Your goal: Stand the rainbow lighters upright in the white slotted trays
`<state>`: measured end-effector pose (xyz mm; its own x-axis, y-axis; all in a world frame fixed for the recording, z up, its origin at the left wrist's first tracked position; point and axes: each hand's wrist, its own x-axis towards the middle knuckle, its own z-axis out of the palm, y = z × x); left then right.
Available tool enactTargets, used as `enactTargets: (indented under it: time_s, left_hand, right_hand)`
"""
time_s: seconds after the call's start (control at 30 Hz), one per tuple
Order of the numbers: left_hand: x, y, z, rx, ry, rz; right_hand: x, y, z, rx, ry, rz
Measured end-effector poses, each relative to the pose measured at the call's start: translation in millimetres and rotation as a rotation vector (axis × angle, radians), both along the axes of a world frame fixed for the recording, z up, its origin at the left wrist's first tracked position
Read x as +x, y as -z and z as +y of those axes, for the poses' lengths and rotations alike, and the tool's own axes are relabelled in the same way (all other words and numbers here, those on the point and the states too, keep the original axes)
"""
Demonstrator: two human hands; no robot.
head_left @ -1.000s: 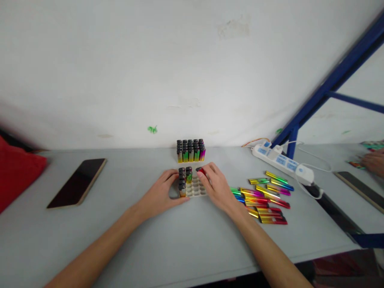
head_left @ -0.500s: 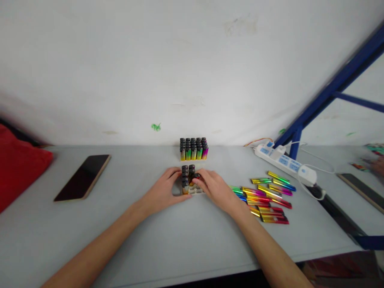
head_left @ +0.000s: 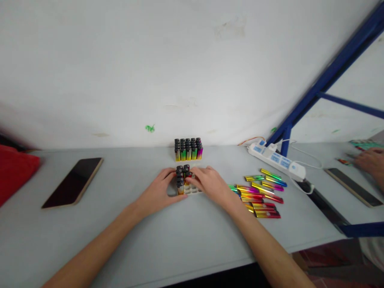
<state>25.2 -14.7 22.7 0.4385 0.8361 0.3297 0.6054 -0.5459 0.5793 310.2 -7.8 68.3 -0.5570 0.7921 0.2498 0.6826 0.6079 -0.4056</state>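
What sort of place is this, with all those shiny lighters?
Maybe a small workshop or packing area. There's a tray with holes, partly filled with upright lighters, plus loose lighters lying to its right, and another person's hand at the far right.

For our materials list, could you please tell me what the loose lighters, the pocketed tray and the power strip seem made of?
Loose lighters: metallic gloss with bright streaks; foil, metal or coated plastic, unclear.
Tray: matte, pale, evenly hollowed; perhaps molded plastic or pulp.
Power strip: probably hard plastic, from its smooth white casing.
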Motion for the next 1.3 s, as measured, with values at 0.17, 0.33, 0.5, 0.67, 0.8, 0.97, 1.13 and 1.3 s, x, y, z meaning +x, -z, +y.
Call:
enactTargets:
  time_s: [0.17,0.33,0.5,0.67,0.8,0.97,1.13,1.3]
  left_hand:
    - [-2,4.6,3,-0.006,-0.025,-0.004]
    - [-5,7.9,7,-0.016,-0.029,-0.014]
    - [-6,10.3,10,-0.016,-0.042,-0.027]
    - [-7,10.8,13,-0.014,-0.037,-0.006]
    - [-11,10.3,14,-0.027,-0.028,-0.002]
    - [-11,11.2,15,-0.042,-0.026,0.012]
    - [-10,12.7,14,-0.016,-0.021,-0.004]
    - [-9,10.6,11,-0.004,-0.009,-0.029]
  right_hand:
    - [12,-8.2,-2,-0.022,0.019,0.065]
    - [115,-20.0,-6,0.08,0.237,0.218]
    - [245,-13.4,-17,0.117,0.591,0.023]
    - [291,4.8,-18,0.045,0.701,-0.132]
    - [287,6.8,-12,-0.017,0.665,-0.124]
    - [264,-2.7,-5,0.056,0.719,0.079]
    - [194,-18.8,1,-0.097,0.64,0.665]
    - [95,-34.6,17,-0.313,0.466,1.084]
